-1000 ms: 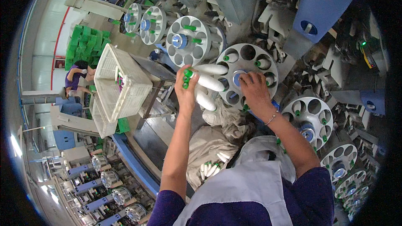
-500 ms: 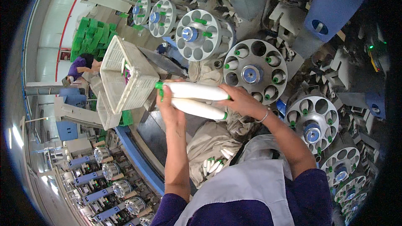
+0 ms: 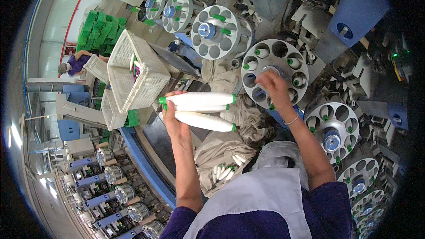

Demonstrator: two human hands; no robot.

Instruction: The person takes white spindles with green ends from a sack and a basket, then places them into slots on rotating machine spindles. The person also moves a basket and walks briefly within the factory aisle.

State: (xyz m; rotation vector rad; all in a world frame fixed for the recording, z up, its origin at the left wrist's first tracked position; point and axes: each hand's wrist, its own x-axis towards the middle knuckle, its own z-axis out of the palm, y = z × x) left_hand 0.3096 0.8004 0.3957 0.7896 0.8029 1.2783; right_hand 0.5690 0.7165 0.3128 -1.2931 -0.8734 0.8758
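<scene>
White bobbins (image 3: 199,98): left hand (image 3: 175,127) has its grip round their green ends (image 3: 162,100), probably to spare the yarn (image 3: 204,121). Right hand (image 3: 276,89) is blurred over the disc (image 3: 277,61), can't tell its grip.

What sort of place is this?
Likely a textile mill's yarn-winding floor: white yarn bobbins in the left hand, round multi-hole magazines holding more, and a row of repeated machines at lower left.

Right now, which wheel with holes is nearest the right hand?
The wheel partly hidden behind the right hand; no hand overlaps any of the others.
</scene>
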